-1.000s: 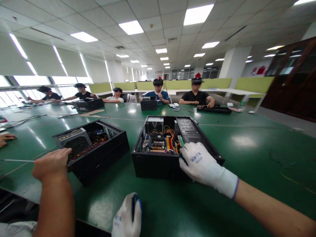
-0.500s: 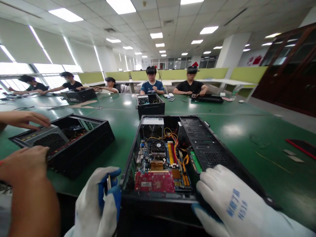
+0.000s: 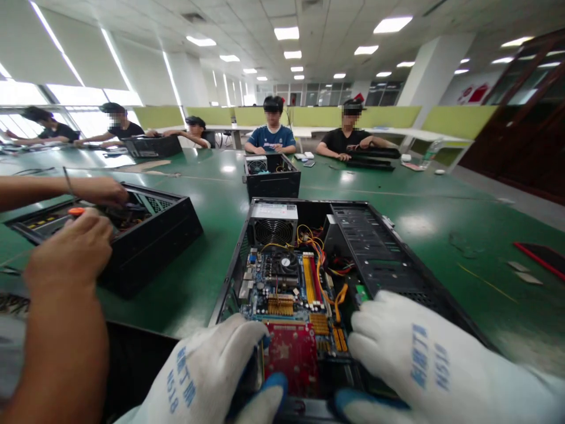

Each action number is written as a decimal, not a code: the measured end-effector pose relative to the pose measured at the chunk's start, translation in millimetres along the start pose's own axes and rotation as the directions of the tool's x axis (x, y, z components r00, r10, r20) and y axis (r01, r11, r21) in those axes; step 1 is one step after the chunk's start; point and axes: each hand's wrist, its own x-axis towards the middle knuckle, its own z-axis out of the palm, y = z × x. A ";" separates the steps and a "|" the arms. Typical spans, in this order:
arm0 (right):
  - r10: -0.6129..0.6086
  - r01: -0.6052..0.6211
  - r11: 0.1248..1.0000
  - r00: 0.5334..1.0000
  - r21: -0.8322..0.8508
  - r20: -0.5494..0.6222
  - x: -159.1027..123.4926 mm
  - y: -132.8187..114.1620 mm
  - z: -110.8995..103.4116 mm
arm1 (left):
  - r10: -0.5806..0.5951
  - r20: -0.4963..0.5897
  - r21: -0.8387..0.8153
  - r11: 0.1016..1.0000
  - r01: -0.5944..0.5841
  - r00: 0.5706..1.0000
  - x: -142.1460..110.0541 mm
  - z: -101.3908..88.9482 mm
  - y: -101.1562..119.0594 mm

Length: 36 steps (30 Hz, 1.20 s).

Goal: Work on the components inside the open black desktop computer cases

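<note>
An open black computer case [image 3: 309,203] lies in front of me. At its near left corner, my left hand [image 3: 212,371], in a white and blue glove, is curled around a slim metallic piece [image 3: 255,371] whose kind I cannot make out. The thumb and fingertips reach the left end of a red graphics card [image 3: 291,359]. My gloved right hand [image 3: 397,341] grips the case's near right side, fingers over the inner edge and thumb by the near wall. Behind the card show the motherboard [image 3: 258,297], a fan [image 3: 282,263], cables [image 3: 339,300] and the power supply [image 3: 273,215].
To my left, a co-worker's hands [image 3: 70,253] work over another open case [image 3: 154,247], one holding an orange-handled tool [image 3: 76,211]. A smaller-looking case [image 3: 273,182] stands beyond mine. Co-workers [image 3: 270,138] sit across the green table [image 3: 424,235]. A red-edged panel [image 3: 541,259] lies right.
My left hand has moved from beside the case onto its near left corner, by the graphics card. My right hand stays on the case. The co-worker's hands at left have shifted, with an orange-handled tool visible.
</note>
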 end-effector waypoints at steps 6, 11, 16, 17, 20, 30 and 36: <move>0.046 -0.011 0.994 0.946 -0.109 0.322 84.7 38.2 10.8 | -0.044 -0.095 -0.048 0.998 0.040 0.994 -1.7 10.3 -7.1; 0.161 -0.070 0.983 0.782 -0.171 0.602 155.0 67.6 59.6 | -0.066 -0.140 -0.063 0.996 0.057 0.988 -2.9 16.6 -11.5; 0.173 -0.106 0.984 0.724 -0.141 0.668 180.9 75.0 102.6 | -0.076 -0.145 -0.063 0.996 0.067 0.986 2.0 13.0 -4.4; 0.174 -0.113 0.985 0.718 -0.133 0.674 183.2 74.7 106.5 | -0.069 -0.124 -0.058 0.996 0.063 0.990 3.8 11.3 -2.5; 0.171 -0.123 0.985 0.718 -0.118 0.675 186.4 73.4 106.4 | -0.046 -0.070 -0.050 0.998 0.042 0.996 10.0 6.3 2.5; 0.272 -0.174 0.960 0.759 -0.217 0.591 159.0 90.8 53.1 | 0.091 0.013 -0.070 0.994 -0.090 0.996 24.7 -1.3 13.1; 0.364 -0.050 0.893 0.666 -0.447 0.651 146.8 97.6 49.9 | 0.048 0.005 -0.107 0.993 -0.047 0.999 24.9 -2.0 13.6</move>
